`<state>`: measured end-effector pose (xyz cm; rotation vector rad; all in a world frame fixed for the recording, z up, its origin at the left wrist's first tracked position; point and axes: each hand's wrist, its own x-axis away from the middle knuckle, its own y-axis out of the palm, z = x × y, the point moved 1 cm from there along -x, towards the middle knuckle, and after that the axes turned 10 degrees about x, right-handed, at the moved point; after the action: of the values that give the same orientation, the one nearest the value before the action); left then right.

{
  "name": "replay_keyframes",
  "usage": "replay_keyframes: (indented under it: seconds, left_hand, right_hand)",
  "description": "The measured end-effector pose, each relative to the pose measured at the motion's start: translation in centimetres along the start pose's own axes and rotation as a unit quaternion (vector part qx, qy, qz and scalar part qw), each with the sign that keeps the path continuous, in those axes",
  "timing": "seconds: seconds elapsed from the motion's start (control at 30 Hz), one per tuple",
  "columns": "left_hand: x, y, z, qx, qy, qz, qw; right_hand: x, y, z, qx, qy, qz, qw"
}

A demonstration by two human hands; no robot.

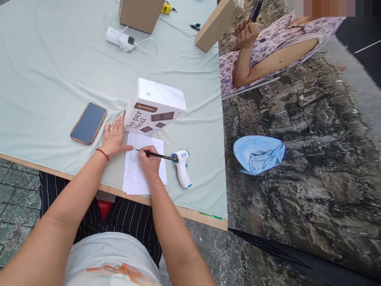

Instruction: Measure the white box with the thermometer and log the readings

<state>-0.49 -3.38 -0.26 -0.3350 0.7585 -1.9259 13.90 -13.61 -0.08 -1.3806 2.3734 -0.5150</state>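
Observation:
My right hand (pixel 150 161) grips a black pen (pixel 159 155), its tip over sheets of paper (pixel 143 174) covered in small printed or written lines. Fingers stretched out, my left hand (pixel 115 137) lies flat at the left of the papers. Its fingertips reach the side of a white box (pixel 160 101) marked "Super Meal", and its thumb lies on the paper's upper left part. The box stands upright at the papers' top edge. Right of the pen lies a white and blue infrared thermometer (pixel 182 169), and a phone (pixel 88 123) with a dark screen is left of my left hand.
Farther back on the cloth-covered table (pixel 59 79) are a white device (pixel 120 39) with a looped cable, a brown cardboard box (pixel 139 16) and another carton (pixel 214 26). A person (pixel 274 55) is at the right side. A blue hat (pixel 258 155) lies beyond the table's right edge.

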Motion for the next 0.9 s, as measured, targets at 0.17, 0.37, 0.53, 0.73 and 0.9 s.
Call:
replay_keyframes:
  seconds: [0.17, 0.37, 0.53, 0.73, 0.9]
  left_hand:
    - [0.1, -0.2, 0.4, 0.002, -0.009, -0.006, 1.0]
    - [0.0, -0.3, 0.4, -0.003, -0.018, -0.012, 1.0]
    - [-0.2, -0.1, 0.0, 0.013, 0.002, 0.002, 1.0]
    - [-0.3, 0.3, -0.6, 0.016, 0.014, 0.008, 1.0]
    - [-0.3, 0.3, -0.8, 0.018, 0.023, 0.004, 1.0]
  right_hand:
    - [0.0, 0.0, -0.1, 0.0, 0.004, -0.015, 1.0]
    - [-0.1, 0.1, -0.2, -0.004, 0.004, -0.013, 1.0]
    - [-0.1, 0.1, -0.2, 0.012, 0.002, -0.019, 1.0]
    - [-0.1, 0.0, -0.2, 0.021, -0.008, -0.016, 1.0]
    - [-0.1, 0.0, -0.3, 0.024, -0.01, -0.021, 0.999]
